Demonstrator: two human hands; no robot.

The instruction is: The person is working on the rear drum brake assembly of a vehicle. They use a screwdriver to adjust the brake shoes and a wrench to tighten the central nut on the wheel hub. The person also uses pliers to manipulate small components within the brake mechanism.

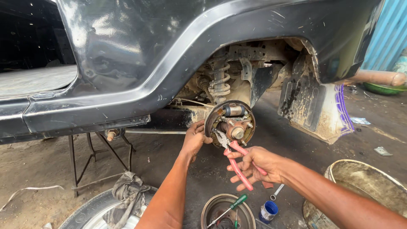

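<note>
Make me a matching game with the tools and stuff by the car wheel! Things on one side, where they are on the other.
Things:
1. pliers
2. screwdriver
3. rag
4. left hand

Places:
A. lying in the brake drum on the ground
B. draped over the tyre
C. on the edge of the brake plate
D. held in the right hand

Pairs: 1-D, 2-A, 3-B, 4-C

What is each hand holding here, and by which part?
The right hand holds pliers by their red handles, the jaws at the brake assembly. The left hand grips the left rim of that assembly's backing plate.
</note>
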